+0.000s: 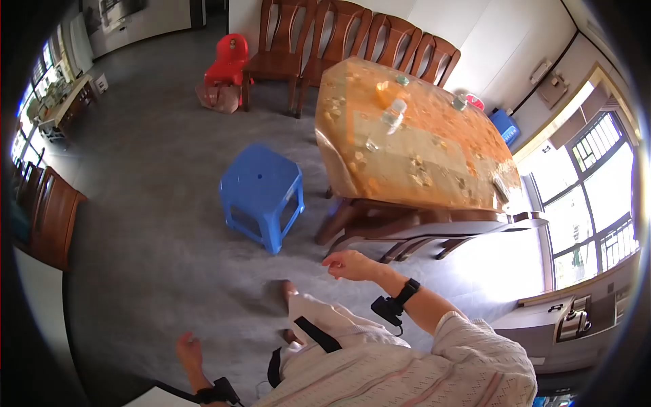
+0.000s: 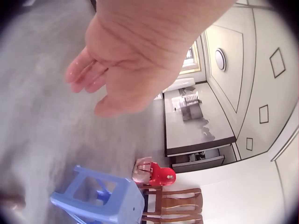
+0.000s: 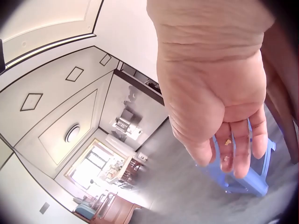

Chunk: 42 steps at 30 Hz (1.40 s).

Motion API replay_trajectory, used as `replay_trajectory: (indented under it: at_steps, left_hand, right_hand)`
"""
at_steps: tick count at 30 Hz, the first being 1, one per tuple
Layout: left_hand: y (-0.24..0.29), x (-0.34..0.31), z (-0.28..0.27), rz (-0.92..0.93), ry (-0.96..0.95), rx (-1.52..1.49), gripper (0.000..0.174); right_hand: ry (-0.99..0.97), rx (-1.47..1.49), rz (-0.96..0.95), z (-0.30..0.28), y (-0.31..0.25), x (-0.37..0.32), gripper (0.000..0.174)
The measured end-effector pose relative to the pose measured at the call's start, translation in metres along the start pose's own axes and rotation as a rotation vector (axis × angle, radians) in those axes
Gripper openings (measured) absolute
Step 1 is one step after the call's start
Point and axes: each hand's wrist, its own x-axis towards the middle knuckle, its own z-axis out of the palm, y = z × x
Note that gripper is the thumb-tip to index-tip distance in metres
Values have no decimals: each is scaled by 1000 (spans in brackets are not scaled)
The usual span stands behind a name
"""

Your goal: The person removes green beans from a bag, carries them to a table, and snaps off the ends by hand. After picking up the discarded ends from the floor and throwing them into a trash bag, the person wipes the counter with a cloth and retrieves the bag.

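My left hand (image 1: 190,351) hangs low over the floor with nothing in it. In the left wrist view the palm of that hand (image 2: 135,60) shows, its fingers loosely bent. My right hand (image 1: 352,265) is held out in front of the table's near side, also holding nothing. Small yellowish crumbs (image 3: 228,142) stick to its fingers in the right wrist view. Ahead of both hands stands a blue plastic stool (image 1: 261,180), nearer to the right hand and apart from it.
To the right is a dining table (image 1: 434,152) under a patterned cover, with a clear bottle (image 1: 393,115) and an orange item (image 1: 388,92) on it. Wooden chairs (image 1: 336,34) line the wall behind, beside a red child's chair (image 1: 228,57). A wooden chair (image 1: 434,220) stands at the table's near side.
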Motion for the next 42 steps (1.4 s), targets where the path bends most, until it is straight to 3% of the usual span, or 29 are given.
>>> replay_trajectory:
  at_steps: [3, 5, 9, 12, 16, 18, 22, 24, 26, 28, 30, 33, 35, 39, 42]
  left_hand:
    - [52, 57, -5, -17, -117, 215, 33]
    - [67, 88, -10, -45, -113, 226, 34]
    - [35, 146, -27, -42, -106, 292, 34]
    - [18, 177, -51, -150, 24, 210, 33]
    - [13, 230, -76, -216, 53, 172, 31]
    - [16, 266, -85, -350, -69, 284, 31]
    - [-15, 384, -88, -271, -55, 380, 31]
    - [-13, 462, -92, -136, -25, 385, 32]
    - [37, 545, -102, -218, -169, 200, 32]
    - [33, 627, -93, -44, -146, 314, 30]
    - [69, 707, -82, 134, -239, 377, 28]
    - [148, 799, -42, 214, -285, 313, 26]
    - [178, 840, -5, 299, -315, 273, 25]
    - [241, 908, 40, 262, -427, 333, 26]
    - [246, 949, 56, 215, -540, 437, 29]
  right_hand:
    - [12, -21, 24, -2, -1, 47, 30]
    - [15, 161, 76, -2, -10, 91, 30]
    - [-93, 165, 17, -11, -52, 197, 28]
    - [-155, 101, -37, -14, -106, 264, 27]
    - [-181, 171, -101, -15, -156, 357, 31]
    - [-190, 179, -78, -8, -164, 400, 31]
    - [-114, 205, -12, -3, -174, 477, 30]
    - [-83, 215, 55, 0, -195, 509, 30]
    - [-58, 234, 107, -6, -218, 536, 26]
    - [4, 275, 128, -9, -226, 557, 27]
    - [89, 319, 140, -19, -236, 577, 28]
    - [174, 409, 299, -46, -243, 600, 27]
    - [212, 386, 378, -61, -226, 623, 26]
    - [212, 411, 397, -110, -226, 711, 26]
    - [219, 395, 376, -146, -215, 782, 26]
